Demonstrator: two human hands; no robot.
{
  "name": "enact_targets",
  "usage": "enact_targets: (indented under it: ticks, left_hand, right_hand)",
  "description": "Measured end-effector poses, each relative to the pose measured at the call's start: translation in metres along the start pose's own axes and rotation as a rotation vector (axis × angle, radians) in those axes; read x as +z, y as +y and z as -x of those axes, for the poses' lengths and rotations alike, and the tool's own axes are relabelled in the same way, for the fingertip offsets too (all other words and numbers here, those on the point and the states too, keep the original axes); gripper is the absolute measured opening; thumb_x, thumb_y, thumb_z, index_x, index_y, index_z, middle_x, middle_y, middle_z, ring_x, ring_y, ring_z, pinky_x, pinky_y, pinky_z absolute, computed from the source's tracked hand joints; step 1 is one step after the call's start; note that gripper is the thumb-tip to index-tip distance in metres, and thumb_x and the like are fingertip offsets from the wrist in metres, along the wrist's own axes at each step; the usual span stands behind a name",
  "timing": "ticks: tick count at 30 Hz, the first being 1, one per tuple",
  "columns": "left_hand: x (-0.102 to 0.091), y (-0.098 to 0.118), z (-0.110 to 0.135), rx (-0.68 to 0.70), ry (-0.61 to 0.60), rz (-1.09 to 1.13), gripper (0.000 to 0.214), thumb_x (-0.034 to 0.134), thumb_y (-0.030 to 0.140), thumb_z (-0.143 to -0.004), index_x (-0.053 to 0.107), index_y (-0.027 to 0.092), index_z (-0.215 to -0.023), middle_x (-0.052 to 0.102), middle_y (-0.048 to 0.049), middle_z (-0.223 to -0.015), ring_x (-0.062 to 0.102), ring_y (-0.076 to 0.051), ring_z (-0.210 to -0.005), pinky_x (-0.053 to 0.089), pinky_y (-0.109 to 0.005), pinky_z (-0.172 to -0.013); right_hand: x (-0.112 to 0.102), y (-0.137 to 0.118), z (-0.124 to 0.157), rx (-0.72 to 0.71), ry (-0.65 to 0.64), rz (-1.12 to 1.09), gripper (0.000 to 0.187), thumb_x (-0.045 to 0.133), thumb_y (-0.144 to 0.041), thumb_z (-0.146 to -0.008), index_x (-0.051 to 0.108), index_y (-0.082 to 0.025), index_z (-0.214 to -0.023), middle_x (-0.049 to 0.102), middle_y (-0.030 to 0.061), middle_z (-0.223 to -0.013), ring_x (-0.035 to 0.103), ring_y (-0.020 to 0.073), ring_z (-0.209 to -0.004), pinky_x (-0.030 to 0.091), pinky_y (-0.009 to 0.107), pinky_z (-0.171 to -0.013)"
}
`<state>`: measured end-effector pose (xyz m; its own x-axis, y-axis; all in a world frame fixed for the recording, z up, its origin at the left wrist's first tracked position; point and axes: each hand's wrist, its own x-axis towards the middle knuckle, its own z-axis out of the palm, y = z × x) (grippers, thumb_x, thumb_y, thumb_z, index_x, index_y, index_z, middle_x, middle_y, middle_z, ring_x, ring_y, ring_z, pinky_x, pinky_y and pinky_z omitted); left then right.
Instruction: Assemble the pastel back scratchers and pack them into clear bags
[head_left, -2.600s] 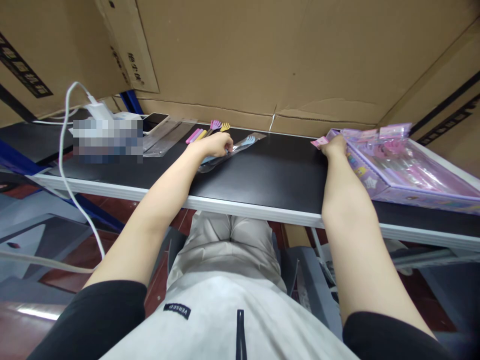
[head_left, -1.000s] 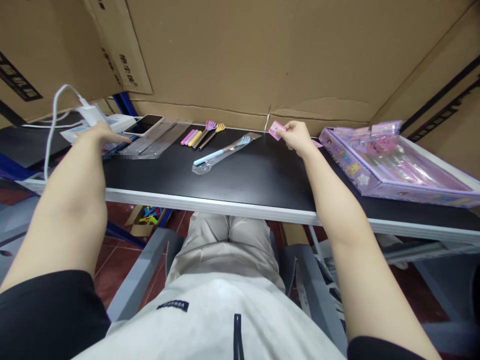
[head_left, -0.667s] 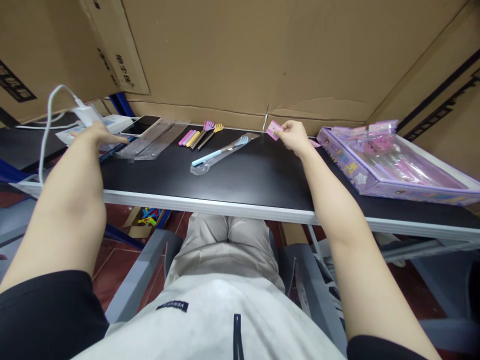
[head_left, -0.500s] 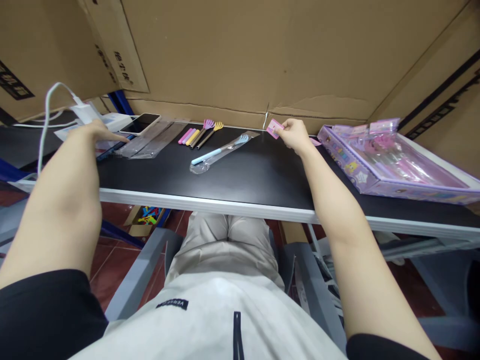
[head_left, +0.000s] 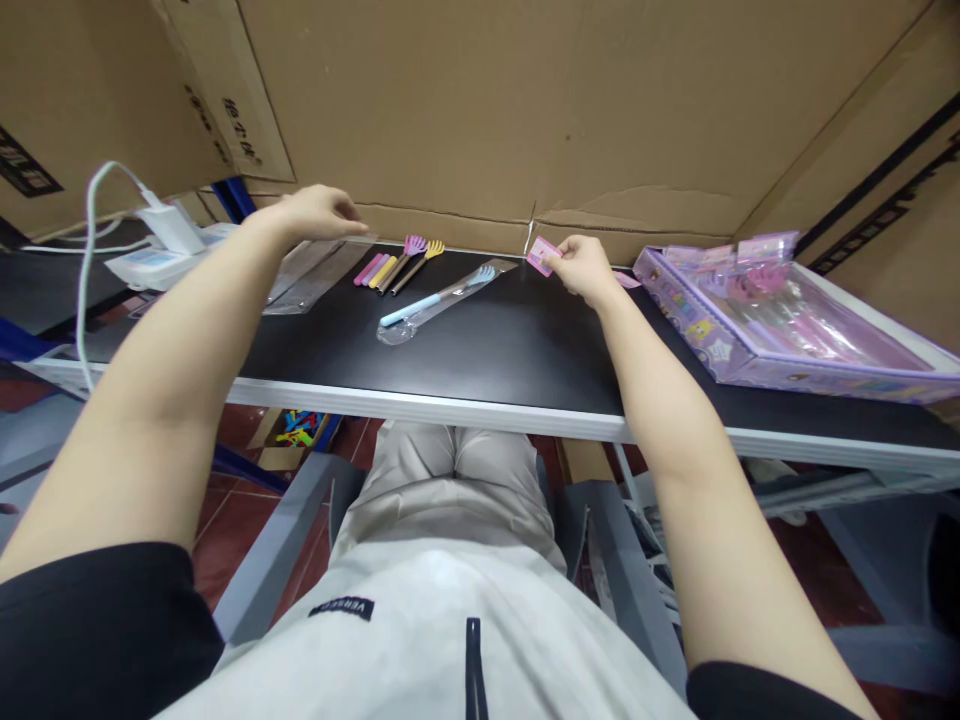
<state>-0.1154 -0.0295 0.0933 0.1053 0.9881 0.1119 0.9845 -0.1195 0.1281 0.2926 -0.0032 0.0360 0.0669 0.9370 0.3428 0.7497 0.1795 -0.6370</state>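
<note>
My right hand pinches a small pink card just above the black table, near the back cardboard wall. My left hand is lifted over two clear plastic sleeves. Its fingers are curled together and I cannot see whether they hold anything. Between my hands lies a light blue fork-tipped stick in a clear sleeve. Behind it is a row of several small coloured fork-tipped sticks.
A purple box holding pink packs stands on the table at the right. At the far left, a white charger with a cable sits on a white power strip. Cardboard sheets wall off the back. A grey chair frame shows below.
My left hand has left the phone and power strip at the left and swung up and right, over the clear sleeves. My right hand keeps the pink card almost still.
</note>
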Motion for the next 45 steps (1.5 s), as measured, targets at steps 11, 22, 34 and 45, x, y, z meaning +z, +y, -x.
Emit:
enact_targets:
  ticks: [11,22,34,45]
  left_hand:
    - [0.06,0.141,-0.043,0.301,-0.251,-0.028,0.059,0.061,0.05,-0.104,0.07,0.024,-0.157,0.072,-0.0077,-0.16,0.07,-0.025,-0.145,0.052,-0.029,-0.117]
    - [0.082,0.187,-0.038,0.302,-0.16,0.023,0.064,0.057,0.019,-0.104,0.06,0.012,-0.168,0.063,-0.016,-0.171,0.061,-0.029,-0.159,0.047,-0.032,-0.13]
    - [0.09,0.169,-0.04,0.442,-0.197,0.064,0.089,0.065,0.019,-0.078,0.063,0.027,-0.167,0.068,-0.0079,-0.162,0.069,-0.029,-0.142,0.052,-0.03,-0.121]
    - [0.086,0.159,-0.033,0.511,-0.205,0.09,0.082,0.067,0.017,-0.072,0.072,0.03,-0.152,0.071,-0.0067,-0.154,0.072,-0.028,-0.13,0.055,-0.032,-0.113]
  right_hand:
    - [0.004,0.006,-0.001,-0.034,-0.022,0.01,0.025,0.078,-0.021,-0.091,0.056,-0.024,-0.079,0.063,0.0045,-0.081,0.066,0.0242,-0.093,0.06,0.038,-0.092]
    - [0.008,0.017,-0.007,-0.032,-0.045,0.065,0.023,0.079,-0.019,-0.089,0.059,-0.024,-0.08,0.065,0.0039,-0.08,0.066,0.0233,-0.089,0.061,0.04,-0.096]
    - [0.027,0.025,-0.013,-0.125,-0.04,0.2,0.011,0.075,-0.017,-0.092,0.066,-0.022,-0.088,0.071,0.007,-0.089,0.07,0.0274,-0.097,0.06,0.042,-0.1]
    - [0.039,0.02,-0.001,-0.13,-0.037,0.312,0.008,0.069,-0.013,-0.096,0.071,-0.019,-0.101,0.075,0.0214,-0.131,0.07,0.0393,-0.128,0.056,0.052,-0.113]
